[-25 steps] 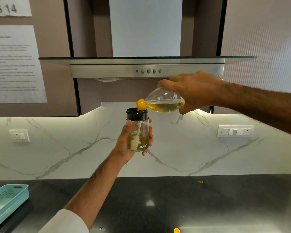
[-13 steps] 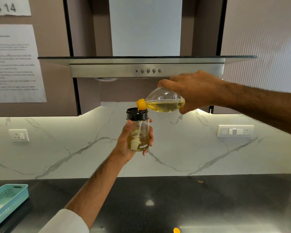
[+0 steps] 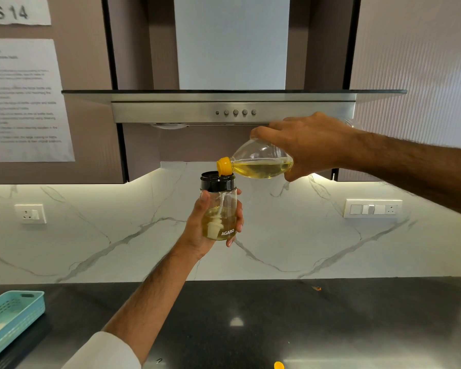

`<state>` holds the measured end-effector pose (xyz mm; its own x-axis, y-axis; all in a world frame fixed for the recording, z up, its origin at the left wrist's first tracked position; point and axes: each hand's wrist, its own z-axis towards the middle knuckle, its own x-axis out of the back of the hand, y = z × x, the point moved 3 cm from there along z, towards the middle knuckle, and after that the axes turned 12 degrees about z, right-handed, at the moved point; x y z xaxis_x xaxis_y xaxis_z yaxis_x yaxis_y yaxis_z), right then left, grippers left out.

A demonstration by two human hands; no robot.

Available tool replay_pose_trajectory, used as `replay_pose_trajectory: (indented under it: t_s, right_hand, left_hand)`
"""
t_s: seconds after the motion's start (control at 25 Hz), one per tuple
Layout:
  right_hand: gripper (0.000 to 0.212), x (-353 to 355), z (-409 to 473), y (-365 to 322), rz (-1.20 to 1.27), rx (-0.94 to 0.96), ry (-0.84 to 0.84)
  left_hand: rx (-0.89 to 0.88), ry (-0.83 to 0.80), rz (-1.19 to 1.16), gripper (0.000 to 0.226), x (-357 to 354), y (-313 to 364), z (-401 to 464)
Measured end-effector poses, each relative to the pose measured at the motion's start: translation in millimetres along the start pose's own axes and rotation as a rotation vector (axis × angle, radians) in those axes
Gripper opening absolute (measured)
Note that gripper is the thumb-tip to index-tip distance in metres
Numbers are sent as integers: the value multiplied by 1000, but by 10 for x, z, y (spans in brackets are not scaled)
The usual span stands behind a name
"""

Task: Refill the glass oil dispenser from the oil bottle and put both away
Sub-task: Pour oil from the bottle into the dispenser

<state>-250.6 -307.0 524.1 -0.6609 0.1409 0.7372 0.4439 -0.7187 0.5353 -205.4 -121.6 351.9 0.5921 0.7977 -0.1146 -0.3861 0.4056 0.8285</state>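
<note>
Above the dark speckled desk, the left hand grasps the black-collared glass oil dispenser. The right hand clasps the tilted clear oil bottle, spout just over the collar. Any wobble risks spilling oil.

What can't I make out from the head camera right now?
- Oil bottle: its rear half is covered by the right hand.
- Oil stream into the glass dispenser: too fine to confirm.
- Wall notice: text blurred.
- Yellow piece on the counter: cut by the bottom edge.
- Teal basket: cut by the left edge.
</note>
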Motion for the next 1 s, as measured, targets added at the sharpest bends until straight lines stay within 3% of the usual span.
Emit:
replay_pose_trajectory:
  t_s: [1.0]
  right_hand:
    - [105, -7, -3, 1, -1, 8, 3]
  left_hand:
    - [-4, 3, -7, 68, 21, -20, 2]
